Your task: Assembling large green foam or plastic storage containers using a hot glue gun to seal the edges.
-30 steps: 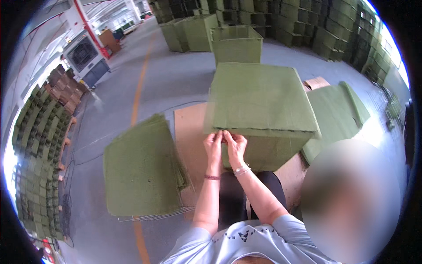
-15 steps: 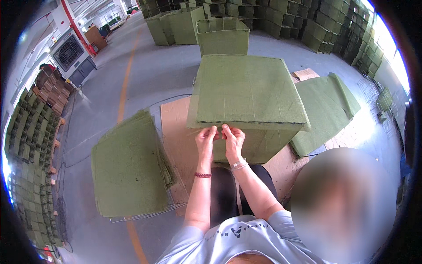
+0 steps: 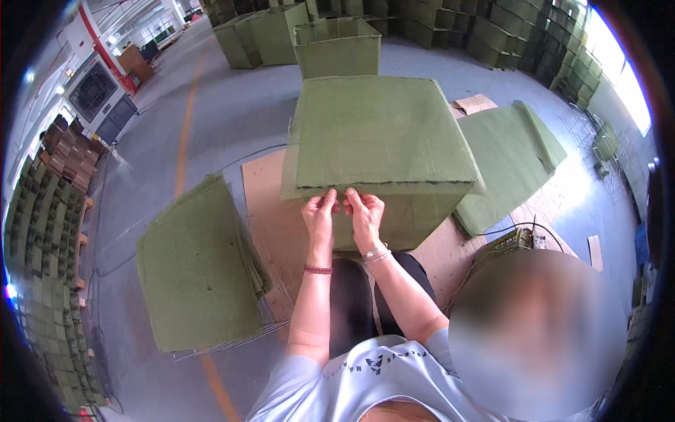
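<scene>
A large box [image 3: 380, 130] covered in green mesh fabric stands in front of my knees. A dark line runs along the near edge of its top, and a strip of fabric [image 3: 290, 184] juts past the left side. My left hand [image 3: 320, 213] pinches the near fabric edge left of its middle, thumb and fingers together. Close beside it, my right hand [image 3: 365, 216] pinches the same edge in the same way. Both thumbs lie just below the dark line. The fingertips under the fabric are partly hidden.
Brown cardboard [image 3: 264, 211] lies under the box. A stack of green mesh panels [image 3: 200, 271] is at left, with a loose green sheet [image 3: 503, 162] at right. Behind stands an open-topped green box [image 3: 337, 56]. A black cable [image 3: 555, 238] curves near a blurred patch at lower right.
The whole view has shifted, so the box and hands appear slightly farther left and higher. Both hands keep pinching the edge close together. More of the cable area shows at right.
</scene>
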Action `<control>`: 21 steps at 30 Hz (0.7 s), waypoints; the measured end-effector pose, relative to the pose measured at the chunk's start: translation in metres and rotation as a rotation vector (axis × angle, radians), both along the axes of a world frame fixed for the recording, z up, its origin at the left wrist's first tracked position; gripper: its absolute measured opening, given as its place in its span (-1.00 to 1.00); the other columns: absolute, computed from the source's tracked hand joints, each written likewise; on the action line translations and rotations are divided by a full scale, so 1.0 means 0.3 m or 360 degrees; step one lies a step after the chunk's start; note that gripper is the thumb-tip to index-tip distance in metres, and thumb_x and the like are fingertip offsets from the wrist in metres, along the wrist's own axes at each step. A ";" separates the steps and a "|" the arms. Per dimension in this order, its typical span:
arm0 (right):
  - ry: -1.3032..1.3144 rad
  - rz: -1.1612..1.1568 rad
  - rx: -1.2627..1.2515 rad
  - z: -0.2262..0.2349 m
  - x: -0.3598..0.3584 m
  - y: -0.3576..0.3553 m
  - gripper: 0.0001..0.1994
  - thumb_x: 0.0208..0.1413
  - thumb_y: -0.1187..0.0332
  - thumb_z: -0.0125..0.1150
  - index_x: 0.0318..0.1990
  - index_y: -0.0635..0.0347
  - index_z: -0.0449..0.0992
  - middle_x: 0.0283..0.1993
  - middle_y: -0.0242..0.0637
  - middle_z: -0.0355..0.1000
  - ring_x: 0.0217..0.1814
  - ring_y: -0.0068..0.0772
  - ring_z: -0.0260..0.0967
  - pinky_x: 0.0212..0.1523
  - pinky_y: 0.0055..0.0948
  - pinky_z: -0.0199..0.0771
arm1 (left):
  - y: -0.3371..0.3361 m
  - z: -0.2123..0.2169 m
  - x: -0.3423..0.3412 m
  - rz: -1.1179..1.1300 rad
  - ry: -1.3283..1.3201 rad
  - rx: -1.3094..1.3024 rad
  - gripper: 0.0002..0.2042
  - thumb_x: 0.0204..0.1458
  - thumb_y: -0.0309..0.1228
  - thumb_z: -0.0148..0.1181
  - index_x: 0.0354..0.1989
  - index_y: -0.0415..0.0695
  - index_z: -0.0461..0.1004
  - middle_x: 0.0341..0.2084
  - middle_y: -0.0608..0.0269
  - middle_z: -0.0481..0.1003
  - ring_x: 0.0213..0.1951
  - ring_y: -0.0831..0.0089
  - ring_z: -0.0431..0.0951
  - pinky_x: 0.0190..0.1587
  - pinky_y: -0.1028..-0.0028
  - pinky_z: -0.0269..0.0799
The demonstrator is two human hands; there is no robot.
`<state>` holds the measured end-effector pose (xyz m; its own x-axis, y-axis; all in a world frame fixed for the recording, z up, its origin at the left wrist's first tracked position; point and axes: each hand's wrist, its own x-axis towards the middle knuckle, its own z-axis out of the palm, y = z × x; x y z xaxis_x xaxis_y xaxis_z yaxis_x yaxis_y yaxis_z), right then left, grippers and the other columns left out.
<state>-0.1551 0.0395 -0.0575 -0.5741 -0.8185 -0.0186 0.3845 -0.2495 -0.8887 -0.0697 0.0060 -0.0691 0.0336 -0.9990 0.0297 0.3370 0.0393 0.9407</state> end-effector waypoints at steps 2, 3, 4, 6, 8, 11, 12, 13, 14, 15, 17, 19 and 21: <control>-0.0010 0.0071 -0.0077 -0.012 0.001 -0.007 -0.79 0.03 0.33 0.28 -0.53 0.29 0.51 -0.60 -0.36 0.44 -0.64 -0.65 0.26 -0.60 -0.63 0.22 | -0.001 -0.005 0.015 -0.0064 0.0116 0.0027 -0.84 0.00 -0.38 0.25 -0.53 -0.16 0.48 -0.62 0.37 0.45 -0.54 0.61 0.38 -0.44 0.57 0.29; -0.0033 0.0120 -0.0092 -0.017 -0.005 -0.001 -0.78 0.03 0.31 0.28 -0.50 0.29 0.52 -0.58 -0.34 0.46 -0.63 -0.65 0.27 -0.59 -0.64 0.23 | 0.007 -0.004 0.026 -0.0115 0.0122 0.0051 -0.85 0.01 -0.38 0.25 -0.51 -0.15 0.47 -0.59 0.37 0.45 -0.53 0.61 0.40 -0.42 0.58 0.31; -0.0030 0.0101 -0.0094 -0.021 -0.016 0.008 -0.78 0.03 0.31 0.28 -0.50 0.29 0.52 -0.58 -0.34 0.46 -0.63 -0.65 0.27 -0.59 -0.64 0.23 | 0.016 -0.003 0.035 -0.0134 0.0124 0.0049 -0.85 0.01 -0.38 0.25 -0.51 -0.15 0.47 -0.59 0.37 0.45 -0.53 0.61 0.40 -0.42 0.58 0.31; -0.0070 0.0181 -0.0014 0.001 -0.017 0.033 -0.79 0.04 0.31 0.28 -0.48 0.29 0.53 -0.55 -0.33 0.47 -0.61 -0.65 0.28 -0.57 -0.64 0.24 | 0.032 -0.005 0.063 -0.0121 0.0200 0.0062 -0.83 -0.01 -0.34 0.28 -0.47 -0.18 0.51 -0.57 0.35 0.49 -0.52 0.63 0.43 -0.42 0.59 0.34; 0.0023 0.0186 0.0022 0.011 -0.020 0.046 -0.80 0.05 0.33 0.26 -0.47 0.29 0.53 -0.53 -0.33 0.48 -0.60 -0.65 0.29 -0.55 -0.64 0.26 | 0.033 0.000 0.060 -0.0128 0.0206 0.0060 -0.84 0.00 -0.34 0.27 -0.44 -0.17 0.51 -0.56 0.35 0.49 -0.53 0.63 0.42 -0.44 0.60 0.32; -0.0032 0.0144 -0.0001 -0.012 -0.008 0.035 -0.81 0.06 0.33 0.24 -0.46 0.30 0.53 -0.52 -0.34 0.48 -0.58 -0.65 0.30 -0.54 -0.63 0.27 | 0.036 0.011 0.035 -0.0229 0.0196 0.0043 -0.85 0.00 -0.36 0.26 -0.48 -0.18 0.51 -0.59 0.36 0.48 -0.55 0.64 0.40 -0.46 0.61 0.29; -0.0062 0.0140 -0.0041 -0.024 -0.006 0.027 -0.81 0.06 0.33 0.24 -0.45 0.30 0.53 -0.52 -0.34 0.48 -0.58 -0.65 0.31 -0.54 -0.63 0.27 | 0.037 0.012 0.028 -0.0177 0.0142 0.0051 -0.86 0.01 -0.37 0.25 -0.50 -0.15 0.50 -0.60 0.38 0.47 -0.56 0.64 0.39 -0.47 0.62 0.28; -0.0091 0.0135 -0.0081 -0.034 -0.011 0.020 -0.80 0.06 0.32 0.24 -0.45 0.30 0.53 -0.51 -0.34 0.48 -0.57 -0.64 0.31 -0.54 -0.63 0.27 | 0.035 0.013 0.018 -0.0127 0.0089 0.0060 -0.86 0.02 -0.37 0.24 -0.52 -0.12 0.50 -0.62 0.40 0.45 -0.57 0.65 0.38 -0.49 0.63 0.27; -0.0091 0.0127 -0.0077 -0.029 -0.008 0.020 -0.80 0.06 0.32 0.24 -0.45 0.30 0.53 -0.51 -0.34 0.48 -0.57 -0.64 0.31 -0.54 -0.63 0.27 | 0.032 0.012 0.021 -0.0135 0.0089 0.0064 -0.86 0.02 -0.37 0.24 -0.52 -0.12 0.50 -0.62 0.40 0.45 -0.57 0.65 0.38 -0.49 0.63 0.27; -0.0058 0.0163 -0.0055 -0.023 -0.008 0.021 -0.81 0.06 0.33 0.23 -0.44 0.30 0.53 -0.50 -0.34 0.49 -0.57 -0.64 0.31 -0.53 -0.62 0.27 | 0.027 0.012 0.023 -0.0126 0.0099 0.0046 -0.86 0.02 -0.37 0.24 -0.52 -0.13 0.50 -0.62 0.39 0.45 -0.57 0.65 0.38 -0.48 0.63 0.27; -0.0004 0.0249 0.0034 -0.009 -0.025 0.039 -0.81 0.07 0.32 0.23 -0.44 0.27 0.52 -0.48 -0.33 0.50 -0.55 -0.65 0.32 -0.52 -0.63 0.26 | 0.018 0.011 0.031 -0.0108 0.0051 0.0058 -0.86 0.01 -0.38 0.24 -0.52 -0.14 0.50 -0.62 0.39 0.45 -0.58 0.64 0.38 -0.48 0.62 0.28; 0.0017 0.0136 0.0060 0.007 -0.050 0.088 -0.81 0.06 0.31 0.23 -0.45 0.25 0.52 -0.47 -0.34 0.50 -0.55 -0.66 0.32 -0.53 -0.64 0.23 | 0.027 0.005 0.041 -0.0133 0.0093 0.0066 -0.84 0.01 -0.36 0.25 -0.52 -0.16 0.49 -0.63 0.37 0.46 -0.58 0.63 0.39 -0.48 0.61 0.29; 0.0003 -0.0028 0.0023 0.004 -0.100 0.115 -0.81 0.06 0.28 0.23 -0.47 0.21 0.51 -0.48 -0.37 0.49 -0.56 -0.69 0.29 -0.53 -0.68 0.17 | 0.037 0.003 0.044 -0.0092 0.0151 0.0048 -0.82 0.00 -0.34 0.27 -0.51 -0.17 0.48 -0.62 0.35 0.46 -0.57 0.62 0.41 -0.46 0.60 0.31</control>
<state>-0.1850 0.0741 -0.0563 -0.5887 -0.8078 -0.0295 0.3784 -0.2432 -0.8931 -0.0565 0.0171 -0.0683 -0.0230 -0.9997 -0.0007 0.4257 -0.0104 0.9048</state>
